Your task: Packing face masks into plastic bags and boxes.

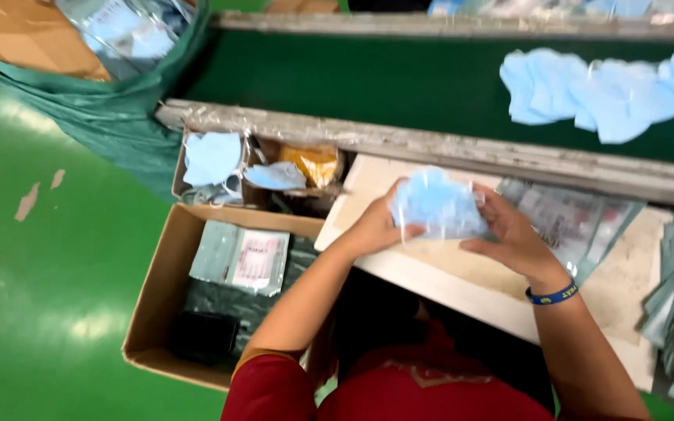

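In the cardboard box (157, 312) at left lies one flat grey-green packet (239, 257) with a pale label. Over the worktop (626, 281), the left hand (376, 226) and right hand (512, 234) each have their grip clamped on one blue mask stack (438, 206), its long axis running left-right. More blue masks (610, 93) lie on the green belt (352, 78).

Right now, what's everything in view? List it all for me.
Stack of face masks: one stack, light blue, held over the work board.
Loose masks: several, light blue, on the green conveyor belt.
Printed packets: a few, clear and green, right on board.
Cardboard box: one, brown, floor left, holding packed packets.
Green bag: one, top left.
Left hand: on stack.
Right hand: on stack, blue wristband.
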